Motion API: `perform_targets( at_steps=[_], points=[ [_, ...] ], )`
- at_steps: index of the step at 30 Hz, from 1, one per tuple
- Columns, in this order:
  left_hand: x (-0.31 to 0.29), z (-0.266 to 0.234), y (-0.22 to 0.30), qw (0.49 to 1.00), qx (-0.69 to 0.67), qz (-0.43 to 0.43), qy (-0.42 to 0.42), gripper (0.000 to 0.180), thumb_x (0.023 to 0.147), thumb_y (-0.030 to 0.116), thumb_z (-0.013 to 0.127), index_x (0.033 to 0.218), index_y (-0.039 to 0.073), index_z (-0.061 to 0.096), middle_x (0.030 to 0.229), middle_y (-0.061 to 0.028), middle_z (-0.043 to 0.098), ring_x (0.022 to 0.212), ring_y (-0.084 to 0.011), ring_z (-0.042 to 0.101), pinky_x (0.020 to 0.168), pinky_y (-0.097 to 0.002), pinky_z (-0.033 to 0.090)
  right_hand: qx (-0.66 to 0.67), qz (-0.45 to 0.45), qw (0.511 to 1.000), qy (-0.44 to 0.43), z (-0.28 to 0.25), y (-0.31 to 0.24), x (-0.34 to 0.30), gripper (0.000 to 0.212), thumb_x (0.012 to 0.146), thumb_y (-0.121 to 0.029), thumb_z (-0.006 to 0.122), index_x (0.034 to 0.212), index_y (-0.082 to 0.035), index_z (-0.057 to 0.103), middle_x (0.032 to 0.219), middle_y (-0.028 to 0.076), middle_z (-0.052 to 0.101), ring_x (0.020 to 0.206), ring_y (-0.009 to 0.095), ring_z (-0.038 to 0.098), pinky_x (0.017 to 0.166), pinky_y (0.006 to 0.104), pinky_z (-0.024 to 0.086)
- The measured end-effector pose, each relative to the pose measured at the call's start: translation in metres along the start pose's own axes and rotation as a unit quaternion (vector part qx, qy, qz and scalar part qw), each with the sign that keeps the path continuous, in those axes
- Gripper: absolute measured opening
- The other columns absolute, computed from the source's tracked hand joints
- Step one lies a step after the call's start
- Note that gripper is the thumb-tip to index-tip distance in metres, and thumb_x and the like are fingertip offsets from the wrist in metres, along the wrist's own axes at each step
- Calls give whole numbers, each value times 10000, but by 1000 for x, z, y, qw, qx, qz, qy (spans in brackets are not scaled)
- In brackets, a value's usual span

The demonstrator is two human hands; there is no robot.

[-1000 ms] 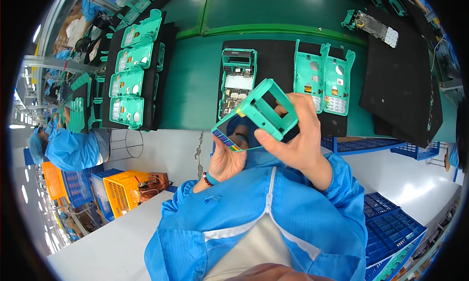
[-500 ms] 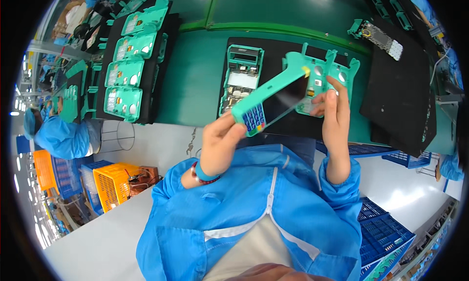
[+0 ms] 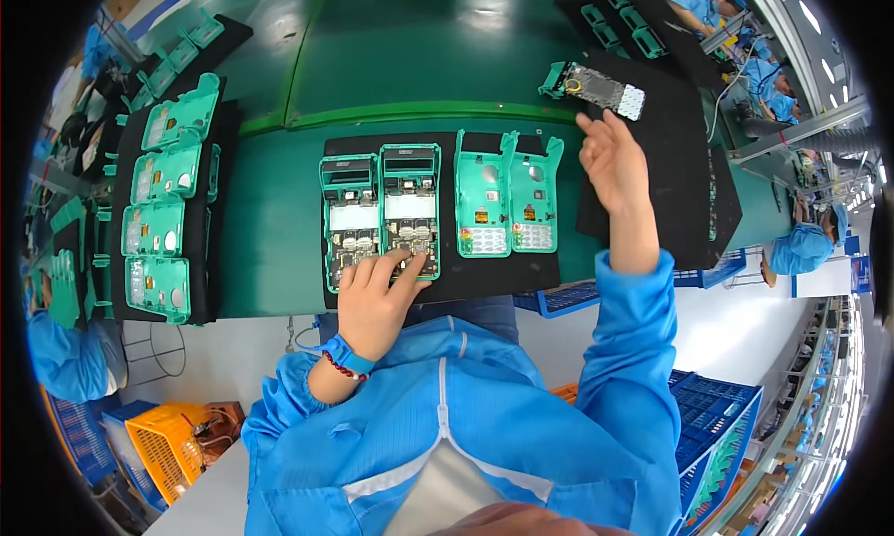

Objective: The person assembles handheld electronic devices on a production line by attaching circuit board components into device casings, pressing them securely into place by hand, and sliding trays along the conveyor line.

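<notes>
On the black mat in front of me lie two green handheld terminals with their inner circuit boards facing up, a left one (image 3: 352,215) and a right one (image 3: 411,201). My left hand (image 3: 371,303) rests over their lower ends, fingers a little apart and touching the boards. My right hand (image 3: 616,168) is raised over the right side of the bench with fingers spread and nothing in it. Just beyond its fingertips lies a circuit board assembly (image 3: 601,91) with a green end piece and a white key grid. Two green housing shells (image 3: 484,196) stand beside the terminals.
Several green housing shells (image 3: 156,229) line a black mat on the left. Another black mat (image 3: 666,154) covers the bench's right side. Blue crates (image 3: 712,424) and a yellow crate (image 3: 168,443) stand below the bench. Co-workers in blue (image 3: 808,243) are at the sides.
The terminal in my left hand has been laid down, boards up, beside the other one. My right hand has moved from the shells toward the circuit board assembly. The view has turned right.
</notes>
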State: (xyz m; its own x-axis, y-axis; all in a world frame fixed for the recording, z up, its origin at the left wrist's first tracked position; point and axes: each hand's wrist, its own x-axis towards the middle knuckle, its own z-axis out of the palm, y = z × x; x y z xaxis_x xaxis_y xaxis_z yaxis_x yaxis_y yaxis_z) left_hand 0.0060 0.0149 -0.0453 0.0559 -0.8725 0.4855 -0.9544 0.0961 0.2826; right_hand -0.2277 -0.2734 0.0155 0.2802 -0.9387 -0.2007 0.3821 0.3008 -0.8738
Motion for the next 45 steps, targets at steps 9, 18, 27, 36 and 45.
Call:
perform_targets(
  at_steps=[9,18,27,36,45],
  points=[
    [-8,-3,4,998,-59,-21,-28,430,833,141,721,1255,120,644,1206,-49,609,1060,-240,576,920,-389,391,3,-68,994,83,-26,15,72,379,1064,-273,420,1173,72,532,995,154,647,847,198,655,735,301,558],
    [11,-34,15,529,-792,-275,-134,695,1041,530,327,1560,86,193,1423,-203,485,1288,-337,511,1076,-491,415,-510,-424,747,-46,64,52,-101,212,936,-93,535,1020,45,672,841,118,740,648,188,679,589,310,517],
    [12,-20,14,394,-859,-324,-34,488,1078,372,357,1485,104,343,1313,-75,559,1118,-154,604,896,-315,539,-586,-501,552,-317,70,98,-154,451,706,-42,693,1156,-70,691,1258,94,628,1179,270,594,996,427,455],
    [-10,-25,17,803,-575,-133,-78,728,965,201,616,1568,74,228,1398,-139,352,1272,-235,384,1077,-328,320,-266,-178,910,-265,103,80,-159,481,857,-42,679,1310,-3,521,1435,188,467,1419,348,340,1153,423,243],
    [-21,-25,18,793,-584,-145,-92,715,954,224,642,1558,94,282,1322,-99,367,1054,-164,431,893,-253,387,-293,-161,885,-325,90,81,-159,236,868,-12,664,1090,-65,606,1321,123,568,1445,397,293,1143,475,256]
  ],
)
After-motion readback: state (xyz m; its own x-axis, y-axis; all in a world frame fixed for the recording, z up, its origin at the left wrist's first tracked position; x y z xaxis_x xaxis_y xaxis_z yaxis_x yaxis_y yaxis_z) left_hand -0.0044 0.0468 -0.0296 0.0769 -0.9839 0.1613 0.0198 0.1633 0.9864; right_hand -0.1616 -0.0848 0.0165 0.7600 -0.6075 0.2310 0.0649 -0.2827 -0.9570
